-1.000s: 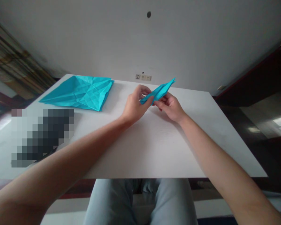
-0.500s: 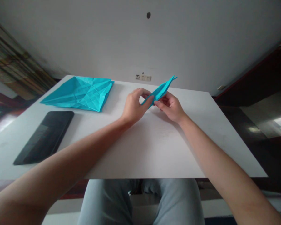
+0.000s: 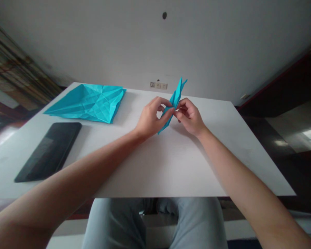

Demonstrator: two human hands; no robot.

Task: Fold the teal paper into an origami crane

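Note:
A narrow piece of folded blue paper (image 3: pixel 177 95) stands tilted between my hands, above the white table (image 3: pixel 155 169). Its upper end splits into two thin points, and its lower end comes to a tip beneath my left thumb. My left hand (image 3: pixel 152 116) pinches the paper's middle between thumb and fingers. From the other side, my right hand (image 3: pixel 190 117) grips the same paper at its right edge, with the fingers curled. Part of the paper's middle is hidden behind my fingers.
At the table's far left lies a larger sheet of creased blue paper (image 3: pixel 93 103). Nearer to me, a black phone-like slab (image 3: pixel 50 152) rests beside my left forearm. Wall sockets (image 3: pixel 158 85) sit low on the wall behind the table.
The folded paper has turned to stand more upright; its split end has swung up and left, and its lower tip now shows below my left thumb. Both hands stay nearly in place.

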